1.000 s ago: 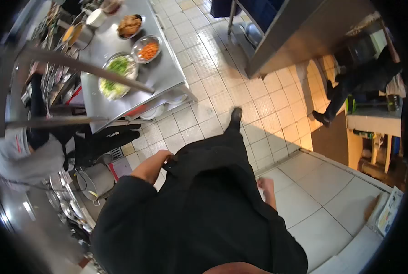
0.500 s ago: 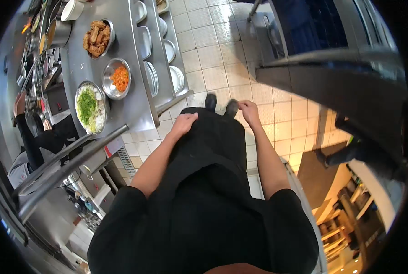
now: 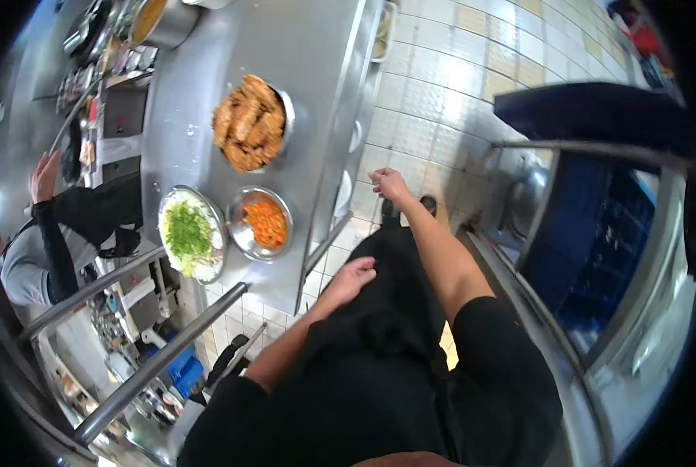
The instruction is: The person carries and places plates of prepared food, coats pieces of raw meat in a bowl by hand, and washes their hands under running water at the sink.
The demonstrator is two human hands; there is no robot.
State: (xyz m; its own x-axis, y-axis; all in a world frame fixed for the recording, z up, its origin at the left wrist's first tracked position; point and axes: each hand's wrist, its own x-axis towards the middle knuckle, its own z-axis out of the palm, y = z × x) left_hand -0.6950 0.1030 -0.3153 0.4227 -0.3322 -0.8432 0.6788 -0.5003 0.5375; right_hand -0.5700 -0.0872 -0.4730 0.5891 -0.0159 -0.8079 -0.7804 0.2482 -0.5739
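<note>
My left hand hangs in front of my black apron with its fingers loosely bent. It holds nothing that I can see. My right hand is farther forward, near the counter's edge, its fingers slightly bent and apart, with nothing in them. Both hands are off the steel counter. On the counter to my left stand a metal bowl of chopped orange vegetable, perhaps carrot, a bowl of shredded white and green vegetables and a bowl heaped with browned fried pieces.
White plates sit on a shelf under the counter. A metal rail crosses at lower left. Past the counter another person's hand is raised. A pot stands at the far end. On my right is a dark blue panelled unit; tiled floor runs ahead.
My view has turned and moved forward along the counter, so the bowls look larger and closer. My right hand has swung forward and leftward across my body. My left hand stays low by the apron.
</note>
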